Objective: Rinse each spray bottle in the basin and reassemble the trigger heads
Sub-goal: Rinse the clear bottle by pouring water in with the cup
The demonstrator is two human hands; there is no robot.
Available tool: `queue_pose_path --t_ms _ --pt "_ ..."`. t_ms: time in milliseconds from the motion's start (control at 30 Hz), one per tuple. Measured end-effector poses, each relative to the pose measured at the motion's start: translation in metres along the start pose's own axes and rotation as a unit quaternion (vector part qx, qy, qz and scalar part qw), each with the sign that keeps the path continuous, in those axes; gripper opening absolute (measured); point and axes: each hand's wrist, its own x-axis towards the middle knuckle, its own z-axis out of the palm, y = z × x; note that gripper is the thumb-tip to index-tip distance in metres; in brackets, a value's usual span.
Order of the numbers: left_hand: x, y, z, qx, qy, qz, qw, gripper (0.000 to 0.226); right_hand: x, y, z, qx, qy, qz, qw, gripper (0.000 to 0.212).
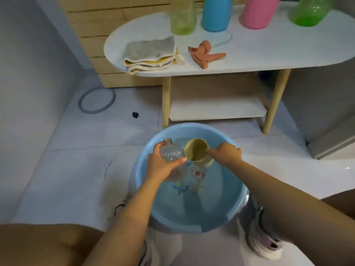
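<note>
Over the basin [146,204], the left hand [161,166] gripped a clear bottle [171,152], neck up; the right hand [228,154] held a scoop [197,152] just beside it. An orange trigger head [203,53] lay on the table [269,54] beyond.

The top edge is cutting off four bottles [216,14] standing on the desk [269,54]. The left hand [161,166] is hiding part of the clear bottle [172,150].

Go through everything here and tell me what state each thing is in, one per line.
clear bottle: uncapped, gripped by left hand
cup: tilted, held by right hand
basin: holds water
trigger head: detached, lying on table
cloth: folded
</note>
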Motion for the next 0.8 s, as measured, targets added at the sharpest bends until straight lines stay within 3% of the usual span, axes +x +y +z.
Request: queue_pose_path --t_ms 100,167,267,400,567,634,800 --pt "0.002 -0.034 0.02 -0.001 0.005 -0.027 1.0 0.086 0.003 -0.003 0.024 -0.144 0.073 -0.069 0.984 0.044" --pt "0.004 -0.047 0.029 0.002 0.012 -0.057 0.998 0.105 0.008 -0.002 0.038 -0.218 0.11 -0.107 0.964 0.036" --pt "0.009 -0.059 0.037 0.0 0.026 -0.066 0.997 0.113 0.017 0.006 0.057 -0.277 0.162 -0.159 0.934 0.028" --pt "0.018 -0.067 0.042 0.013 0.031 -0.067 0.997 0.108 0.034 0.012 0.071 -0.303 0.135 -0.193 0.923 0.014" --pt "0.019 -0.072 0.045 0.011 0.041 -0.057 0.997 0.096 0.037 0.015 0.086 -0.362 0.083 -0.209 0.905 0.034" --pt "0.016 -0.072 0.046 0.009 0.047 -0.056 0.997 0.092 0.034 0.015 0.092 -0.341 0.055 -0.198 0.917 0.047" --pt "0.01 -0.069 0.046 -0.01 0.048 -0.044 0.998 0.094 0.021 0.016 0.08 -0.264 0.01 -0.098 0.959 0.035"
